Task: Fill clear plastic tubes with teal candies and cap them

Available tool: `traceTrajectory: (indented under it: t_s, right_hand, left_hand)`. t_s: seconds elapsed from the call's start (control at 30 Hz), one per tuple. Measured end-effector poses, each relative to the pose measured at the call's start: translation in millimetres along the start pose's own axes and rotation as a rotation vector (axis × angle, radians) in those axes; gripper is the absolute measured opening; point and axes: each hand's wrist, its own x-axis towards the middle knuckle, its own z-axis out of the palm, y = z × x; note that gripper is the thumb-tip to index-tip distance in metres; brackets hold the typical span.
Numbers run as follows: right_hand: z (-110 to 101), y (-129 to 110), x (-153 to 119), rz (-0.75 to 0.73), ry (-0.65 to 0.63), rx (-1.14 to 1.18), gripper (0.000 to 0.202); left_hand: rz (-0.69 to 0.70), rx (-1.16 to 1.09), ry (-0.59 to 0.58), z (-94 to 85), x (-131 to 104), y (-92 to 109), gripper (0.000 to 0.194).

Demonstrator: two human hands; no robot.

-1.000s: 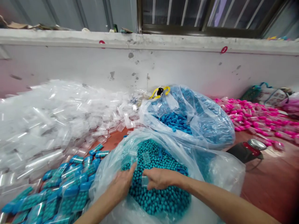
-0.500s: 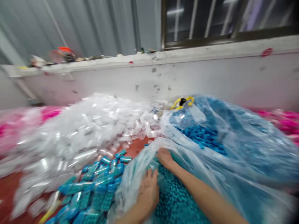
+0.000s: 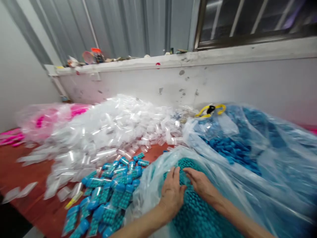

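My left hand rests on teal beads inside a large clear plastic bag, its fingers stretched forward and the thumb apart. Close beside it, my right hand reaches in from the right with fingers extended over the same beads. Neither hand shows anything held, though the fingertips are slightly blurred. To the left of the bag lies a heap of small clear tubes with blue caps, filled with teal beads.
Empty clear tubes form a big pile on the red table. A second bag with blue caps stands at the right, yellow-handled scissors by its top. Pink pieces lie at the far left. Behind runs a white wall.
My view has swung left. My right hand has drawn back from the bag's far rim onto the beads, and my left hand has moved from the bag's left side onto them.
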Motion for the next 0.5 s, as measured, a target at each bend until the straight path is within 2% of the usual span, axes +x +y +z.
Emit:
traceTrajectory:
  t_s: [0.03, 0.1, 0.17, 0.2, 0.27, 0.33, 0.37, 0.5]
  right_hand:
    - [-0.3, -6.5, -11.3, 0.054, -0.115, 0.162, 0.03]
    - [2.0, -12.1, -30.0, 0.197, -0.251, 0.431, 0.027]
    - [5.1, -8.5, -40.2, 0.309, -0.337, 0.542, 0.024]
    - [6.0, -4.2, -40.8, 0.337, -0.344, 0.529, 0.023]
    - [6.1, 7.5, -32.5, 0.311, -0.262, 0.383, 0.026]
    - [5.1, 21.2, -14.8, 0.192, -0.074, 0.144, 0.026]
    - [4.8, 28.2, -4.7, 0.178, -0.014, 0.11, 0.022]
    - [8.6, 52.6, 22.3, 0.171, 0.054, 0.087, 0.022]
  left_hand:
    - [0.027, -0.024, -0.047, 0.5, -0.3, 1.6, 0.05]
    - [0.067, -0.101, -0.219, 3.2, -2.9, 1.9, 0.035]
    - [0.05, -0.135, -0.377, 7.0, -7.5, -0.8, 0.025]
    - [0.029, -0.117, -0.415, 8.9, -10.1, -2.7, 0.024]
    - [-0.012, -0.019, -0.438, 11.6, -14.9, -6.5, 0.028]
    - [-0.037, 0.105, -0.44, 13.0, -18.5, -9.2, 0.029]
    - [-0.047, 0.162, -0.443, 13.5, -19.7, -10.1, 0.027]
    - [-0.068, 0.258, -0.457, 19.1, -20.6, -11.3, 0.016]
